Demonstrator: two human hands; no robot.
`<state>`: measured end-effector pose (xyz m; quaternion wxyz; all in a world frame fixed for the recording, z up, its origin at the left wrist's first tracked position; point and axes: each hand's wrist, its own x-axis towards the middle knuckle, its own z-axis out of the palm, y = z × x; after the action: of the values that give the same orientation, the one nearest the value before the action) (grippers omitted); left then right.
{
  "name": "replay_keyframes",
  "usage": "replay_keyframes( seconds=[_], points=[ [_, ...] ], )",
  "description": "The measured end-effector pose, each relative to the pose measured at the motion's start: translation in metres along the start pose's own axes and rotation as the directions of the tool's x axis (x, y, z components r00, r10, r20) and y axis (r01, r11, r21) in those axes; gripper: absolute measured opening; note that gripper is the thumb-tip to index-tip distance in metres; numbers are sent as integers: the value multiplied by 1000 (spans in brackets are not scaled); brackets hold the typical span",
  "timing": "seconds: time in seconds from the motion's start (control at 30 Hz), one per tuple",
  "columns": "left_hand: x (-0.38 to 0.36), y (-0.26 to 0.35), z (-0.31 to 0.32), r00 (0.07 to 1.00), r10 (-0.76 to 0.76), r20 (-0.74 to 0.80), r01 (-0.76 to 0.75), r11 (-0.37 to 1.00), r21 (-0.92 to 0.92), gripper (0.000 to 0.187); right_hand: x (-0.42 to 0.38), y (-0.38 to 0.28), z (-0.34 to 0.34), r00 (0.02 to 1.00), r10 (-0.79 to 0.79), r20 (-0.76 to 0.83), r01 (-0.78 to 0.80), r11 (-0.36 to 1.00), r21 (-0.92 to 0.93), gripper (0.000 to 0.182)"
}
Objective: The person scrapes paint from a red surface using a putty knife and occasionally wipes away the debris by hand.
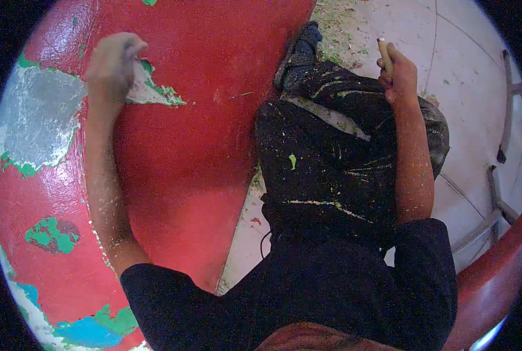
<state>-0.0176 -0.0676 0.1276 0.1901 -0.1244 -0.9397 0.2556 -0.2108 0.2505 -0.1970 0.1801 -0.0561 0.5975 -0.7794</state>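
My left hand, blurred by motion, is over the red painted surface, beside a bare whitish patch edged with green paint. Its fingers look curled in; whether anything is between them is hidden. My right hand is closed around a short light wooden handle with a dark tip at its upper end. The rest of that tool does not show. This hand hovers above or rests by my bent knee, in dark trousers dusted with pale flakes.
A larger grey bare patch lies on the left, with green and blue paint patches lower down. Paint scraps litter the tiled floor. Grey metal bars stand at the right, near a red curved edge.
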Motion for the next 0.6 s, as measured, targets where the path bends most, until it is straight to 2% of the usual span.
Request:
replay_keyframes(
  seconds=[0.07,0.13,0.2,0.27,0.33,0.4,0.47,0.53,0.6],
  points=[
    [12,-14,-16,989,133,72,-136,990,36,17,11,19,-10,998,-51,25,52,999,-17,25],
    [18,-11,-23,959,216,183,-238,965,106,22,8,5,-7,999,33,-15,-32,998,61,26],
    [22,7,-28,914,231,335,-312,925,215,25,-5,-19,5,942,320,-104,-283,921,266,26],
    [19,3,-24,904,194,381,-303,919,252,22,9,13,-7,999,32,-29,-31,999,35,25],
    [18,-1,-19,879,183,441,-321,910,263,19,4,3,-1,999,38,-23,-37,998,40,25],
    [19,-4,-13,833,198,517,-364,900,241,16,-10,-21,10,938,338,-82,-304,912,276,24],
    [13,-6,-5,867,256,428,-396,875,278,15,4,7,-4,999,40,-22,-39,998,49,25],
    [9,-7,-1,890,281,359,-403,853,332,14,10,15,-8,993,-113,46,115,991,-62,25],
    [6,-3,2,909,271,316,-385,836,391,15,9,18,-6,993,-99,56,103,992,-75,25]
  ],
)
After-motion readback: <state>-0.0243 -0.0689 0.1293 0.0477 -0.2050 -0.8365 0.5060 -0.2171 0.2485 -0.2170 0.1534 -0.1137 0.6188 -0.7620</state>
